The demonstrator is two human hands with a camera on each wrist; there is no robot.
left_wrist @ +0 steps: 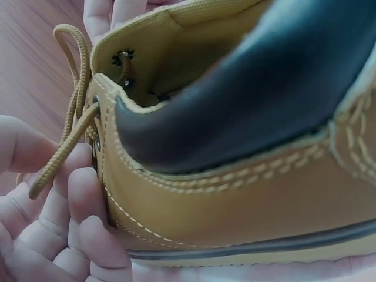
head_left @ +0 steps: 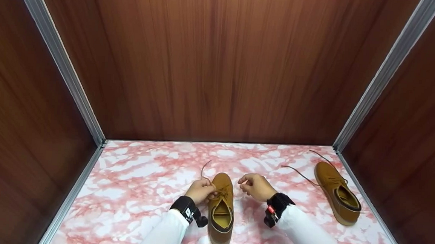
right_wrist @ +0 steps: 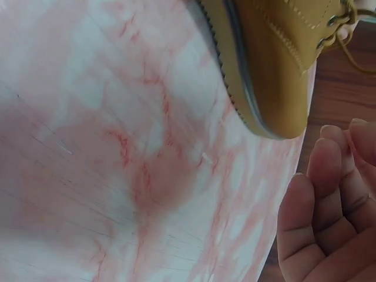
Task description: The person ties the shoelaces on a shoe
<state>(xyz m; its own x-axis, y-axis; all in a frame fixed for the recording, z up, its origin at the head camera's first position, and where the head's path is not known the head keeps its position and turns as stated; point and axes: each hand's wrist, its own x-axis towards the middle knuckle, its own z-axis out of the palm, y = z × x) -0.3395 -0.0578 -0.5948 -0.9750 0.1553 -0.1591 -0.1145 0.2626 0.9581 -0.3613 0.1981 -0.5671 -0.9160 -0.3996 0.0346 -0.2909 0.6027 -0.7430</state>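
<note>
A tan lace-up shoe (head_left: 220, 179) sits in front of me, its toe pointing away and its dark-lined collar (left_wrist: 194, 129) nearest me. At its left side my left hand (head_left: 199, 191) pinches the shoelace (left_wrist: 63, 154) between thumb and fingers, close beside the eyelets. One loose lace end (head_left: 203, 170) trails up past that hand onto the table. My right hand (head_left: 259, 187) hovers to the right of the shoe, fingers loosely bent and holding nothing. In the right wrist view its fingertips (right_wrist: 296, 194) are apart from the shoe toe (right_wrist: 282, 111).
A matching tan shoe (head_left: 334, 193) stands at the right near the side wall, its laces (head_left: 298, 172) spread over the table. The pink-and-white marbled tabletop (head_left: 129, 199) is bounded by brown wood-grain panels (head_left: 220, 69) at the back and both sides, with metal corner posts (head_left: 66, 67).
</note>
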